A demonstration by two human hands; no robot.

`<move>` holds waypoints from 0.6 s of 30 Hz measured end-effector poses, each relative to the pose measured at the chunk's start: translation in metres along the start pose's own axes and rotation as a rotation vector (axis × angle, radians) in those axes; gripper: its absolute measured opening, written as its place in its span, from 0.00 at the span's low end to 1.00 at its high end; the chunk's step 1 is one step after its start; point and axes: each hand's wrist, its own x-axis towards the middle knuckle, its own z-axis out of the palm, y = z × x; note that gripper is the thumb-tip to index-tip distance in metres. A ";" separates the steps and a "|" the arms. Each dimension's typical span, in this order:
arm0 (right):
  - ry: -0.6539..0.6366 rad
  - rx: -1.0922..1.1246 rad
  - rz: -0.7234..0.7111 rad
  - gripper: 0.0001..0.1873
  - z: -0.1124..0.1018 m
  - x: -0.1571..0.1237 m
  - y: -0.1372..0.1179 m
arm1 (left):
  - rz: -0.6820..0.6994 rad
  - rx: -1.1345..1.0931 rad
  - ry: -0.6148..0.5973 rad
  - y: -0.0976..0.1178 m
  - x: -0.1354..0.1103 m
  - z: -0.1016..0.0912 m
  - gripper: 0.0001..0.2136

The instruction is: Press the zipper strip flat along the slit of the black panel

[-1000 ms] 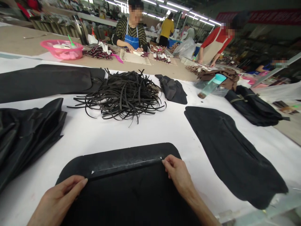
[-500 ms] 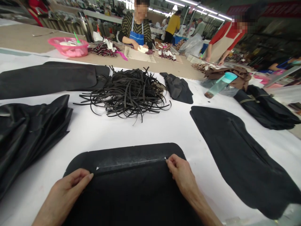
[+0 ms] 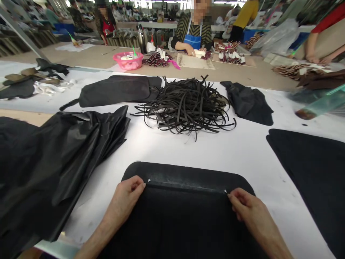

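A black leather-like panel [image 3: 185, 223] with rounded far corners lies flat in front of me. Near its far edge runs a long straight line with a pale, whitish band along it, and small white triangles show at the left end [image 3: 149, 180] and right end [image 3: 225, 191]. My left hand [image 3: 122, 199] pinches the panel's material just beside the left triangle, thumb against fingers. At the right triangle, my right hand [image 3: 249, 208] is closed in a similar pinch on the material. The fingertips partly cover what they grip.
A heap of black strips [image 3: 188, 106] lies beyond the panel. Folded black sheets [image 3: 67, 151] are at left, another black panel [image 3: 309, 169] at right. Farther back are stacked black pieces [image 3: 115, 90], a pink basin [image 3: 128, 62], a teal-lidded bottle [image 3: 323, 104] and a co-worker in a blue apron [image 3: 192, 39].
My view has swung to the left, so everything sits farther right and the left side of the room appears. Both hands still pinch the panel at about the same spots.
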 end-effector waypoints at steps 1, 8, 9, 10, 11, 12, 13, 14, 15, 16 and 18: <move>0.001 -0.010 0.006 0.18 0.000 0.000 0.000 | 0.009 0.003 0.007 -0.001 0.000 0.001 0.13; -0.001 -0.061 0.066 0.18 0.001 0.001 0.004 | 0.034 0.066 0.051 0.002 0.001 0.002 0.11; -0.002 -0.064 0.066 0.18 0.001 0.001 0.004 | 0.034 0.077 0.054 0.003 0.001 0.002 0.11; -0.002 -0.068 0.063 0.18 0.001 0.001 0.004 | 0.035 0.089 0.055 0.004 0.002 0.002 0.11; -0.003 -0.075 0.058 0.18 0.001 0.001 0.004 | 0.035 0.102 0.054 0.004 0.002 0.002 0.11; -0.004 -0.084 0.056 0.18 0.000 0.001 0.004 | 0.035 0.117 0.052 0.005 0.003 0.002 0.11; -0.006 -0.095 0.052 0.18 0.000 0.001 0.003 | 0.037 0.133 0.049 0.004 0.004 0.002 0.11; -0.008 -0.108 0.053 0.19 -0.001 0.000 0.002 | 0.038 0.152 0.044 0.004 0.005 0.002 0.10; -0.009 -0.124 0.058 0.19 -0.001 0.000 0.001 | 0.039 0.174 0.039 0.004 0.006 0.002 0.10; -0.006 -0.138 0.067 0.19 -0.001 0.000 0.000 | 0.041 0.196 0.035 0.003 0.007 0.002 0.09; 0.000 -0.148 0.075 0.19 -0.001 -0.002 -0.003 | 0.049 0.239 0.027 0.002 0.009 0.001 0.09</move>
